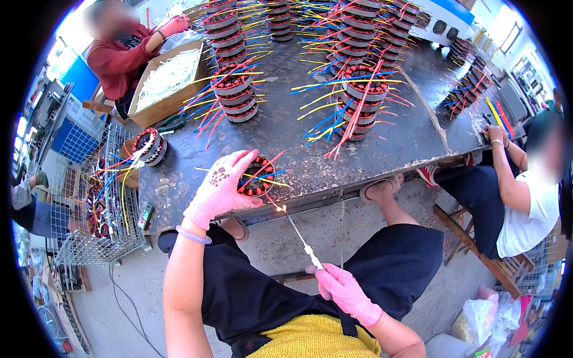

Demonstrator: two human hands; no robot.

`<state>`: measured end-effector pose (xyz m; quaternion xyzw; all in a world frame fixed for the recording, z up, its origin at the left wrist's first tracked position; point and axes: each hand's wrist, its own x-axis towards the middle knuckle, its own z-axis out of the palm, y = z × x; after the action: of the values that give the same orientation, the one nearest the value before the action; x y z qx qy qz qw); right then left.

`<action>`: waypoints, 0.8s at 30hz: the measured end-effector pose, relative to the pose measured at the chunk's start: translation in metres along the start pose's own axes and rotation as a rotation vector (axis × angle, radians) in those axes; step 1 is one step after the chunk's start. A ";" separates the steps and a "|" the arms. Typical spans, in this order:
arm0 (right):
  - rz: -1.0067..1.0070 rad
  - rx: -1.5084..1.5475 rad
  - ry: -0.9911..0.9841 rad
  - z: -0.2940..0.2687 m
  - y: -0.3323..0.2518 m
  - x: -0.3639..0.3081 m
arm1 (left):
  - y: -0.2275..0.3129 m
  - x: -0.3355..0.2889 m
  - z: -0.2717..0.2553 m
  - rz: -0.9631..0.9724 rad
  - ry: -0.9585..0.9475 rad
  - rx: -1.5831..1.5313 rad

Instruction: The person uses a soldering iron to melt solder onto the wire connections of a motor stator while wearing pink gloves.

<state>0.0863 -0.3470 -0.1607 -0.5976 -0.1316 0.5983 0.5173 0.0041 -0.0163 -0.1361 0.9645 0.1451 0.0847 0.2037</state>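
At scuffed table edge (358, 172), left grip (222, 186) around ring-shaped stator (256, 187), right grip (347, 292) around slender rod (308, 249).

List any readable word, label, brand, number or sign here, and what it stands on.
Pink fabric glove on the left hand: dark red printed marks, too small to read.
Dark shirt under a red fabric jacket, upper left: pale lettering, too blurred to read.
None legible.

Left glove (219, 190) – matt knitted cloth
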 end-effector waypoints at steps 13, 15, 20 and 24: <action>-0.037 0.002 -0.015 -0.001 0.001 -0.001 | 0.000 0.000 0.001 -0.016 0.003 0.017; -0.048 -0.015 -0.016 -0.002 0.004 0.000 | 0.001 0.000 0.001 -0.025 -0.002 0.011; -0.038 -0.034 -0.004 -0.002 0.004 0.000 | -0.001 -0.001 0.002 -0.018 0.002 -0.010; -0.026 -0.068 0.001 -0.002 0.001 -0.002 | -0.004 -0.003 0.002 0.004 0.001 -0.017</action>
<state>0.0874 -0.3498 -0.1612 -0.6132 -0.1592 0.5866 0.5045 0.0010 -0.0141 -0.1399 0.9630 0.1426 0.0866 0.2118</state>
